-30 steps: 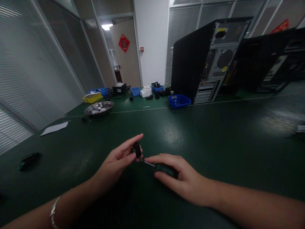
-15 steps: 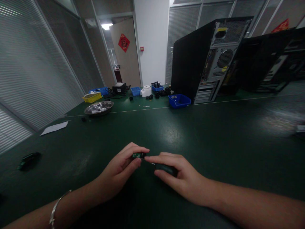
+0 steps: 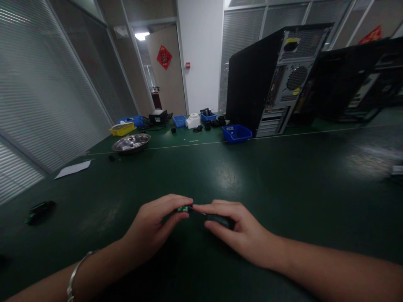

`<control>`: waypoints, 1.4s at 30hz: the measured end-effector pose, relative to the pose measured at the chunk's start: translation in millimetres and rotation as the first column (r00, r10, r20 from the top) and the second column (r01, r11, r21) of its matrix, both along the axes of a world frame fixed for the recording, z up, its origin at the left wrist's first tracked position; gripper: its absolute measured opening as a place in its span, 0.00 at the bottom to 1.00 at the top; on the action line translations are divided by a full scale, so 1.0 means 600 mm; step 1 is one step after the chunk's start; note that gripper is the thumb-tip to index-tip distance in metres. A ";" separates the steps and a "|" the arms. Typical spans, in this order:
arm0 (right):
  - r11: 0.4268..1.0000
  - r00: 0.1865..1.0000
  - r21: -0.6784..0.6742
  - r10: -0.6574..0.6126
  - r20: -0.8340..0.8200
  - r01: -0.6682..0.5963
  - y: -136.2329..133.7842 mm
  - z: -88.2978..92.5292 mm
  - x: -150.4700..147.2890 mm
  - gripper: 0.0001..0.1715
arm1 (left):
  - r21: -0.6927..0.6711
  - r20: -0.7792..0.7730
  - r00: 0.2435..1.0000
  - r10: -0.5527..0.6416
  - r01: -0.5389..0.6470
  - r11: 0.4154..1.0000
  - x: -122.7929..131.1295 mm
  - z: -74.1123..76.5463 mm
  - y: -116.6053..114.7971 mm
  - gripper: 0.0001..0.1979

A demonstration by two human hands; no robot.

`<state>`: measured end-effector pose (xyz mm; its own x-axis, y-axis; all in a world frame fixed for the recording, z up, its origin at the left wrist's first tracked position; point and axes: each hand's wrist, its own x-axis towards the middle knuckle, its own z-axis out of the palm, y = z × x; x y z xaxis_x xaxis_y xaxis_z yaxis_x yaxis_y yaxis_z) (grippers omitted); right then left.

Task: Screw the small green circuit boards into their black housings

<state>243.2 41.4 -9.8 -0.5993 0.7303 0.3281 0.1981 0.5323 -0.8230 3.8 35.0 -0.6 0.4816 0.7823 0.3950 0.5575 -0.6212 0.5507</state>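
Observation:
Between the thumb and fingers of my left hand (image 3: 157,220) is a small green circuit board (image 3: 183,208) with a dark part at its right end. My right hand (image 3: 236,224) is closed around the dark handle of a screwdriver (image 3: 218,220). Its thin metal shaft points left, and the right index finger lies along it. The tip comes up to the right end of the board; whether it touches is too small to tell. Both hands are low over the dark green table (image 3: 189,176).
At far left lies another dark and green piece (image 3: 40,212), near a white paper sheet (image 3: 73,168). A metal bowl (image 3: 131,143), a yellow bin (image 3: 122,129) and a blue bin (image 3: 236,133) stand farther back. A black computer tower (image 3: 255,84) rises at back right.
My left hand has shifted slightly, its fingers lower and more level around the circuit board, which has turned a little. The right hand with the screwdriver has hardly moved.

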 end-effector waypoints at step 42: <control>0.997 0.997 -0.056 0.049 -0.063 -0.052 -0.002 -0.003 -0.002 0.19 | -0.144 0.161 0.986 -0.042 0.066 0.987 0.003 -0.006 -0.001 0.13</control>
<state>242.0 40.1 -11.3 -0.6158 0.7183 0.3239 0.1198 0.4916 -0.8626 5.4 34.6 -4.2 0.4660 0.8123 0.3507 0.4251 -0.5531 0.7165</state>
